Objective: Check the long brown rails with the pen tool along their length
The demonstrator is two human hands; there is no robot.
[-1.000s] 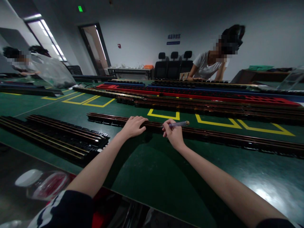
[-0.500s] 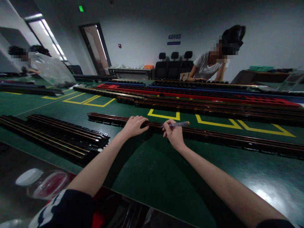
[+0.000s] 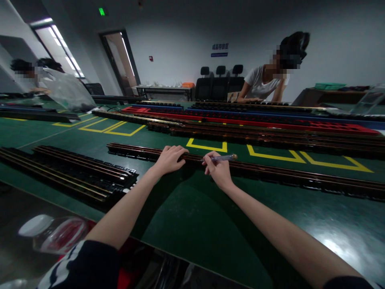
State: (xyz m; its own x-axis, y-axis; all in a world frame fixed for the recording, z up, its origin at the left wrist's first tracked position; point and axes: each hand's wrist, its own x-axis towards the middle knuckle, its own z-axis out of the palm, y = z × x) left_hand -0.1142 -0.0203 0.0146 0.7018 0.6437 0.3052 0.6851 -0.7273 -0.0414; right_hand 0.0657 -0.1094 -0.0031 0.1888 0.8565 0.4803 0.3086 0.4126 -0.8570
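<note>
A long dark rail with copper-coloured strips [image 3: 279,171] lies across the green table in front of me. My left hand [image 3: 171,159] rests over it left of centre, fingers on its far side and thumb on the near side, holding it. Between the thumb and fingers of my right hand [image 3: 219,170] is a slim pen-shaped tool with a clear barrel [image 3: 224,157]. It slants down to the left, its tip at the rail. Whether that tip touches, I cannot tell.
More strip-lined rails [image 3: 75,164] lie at the left, others [image 3: 255,134] beyond the yellow table markings, beside red trays [image 3: 337,127]. A co-worker [image 3: 264,82] leans over the far side. A clear plastic jar with a white lid [image 3: 57,235] is at lower left.
The rail has slid slightly to the left. My right hand and the pen-shaped tool have shifted a little left too, while my left hand keeps nearly the same place.
</note>
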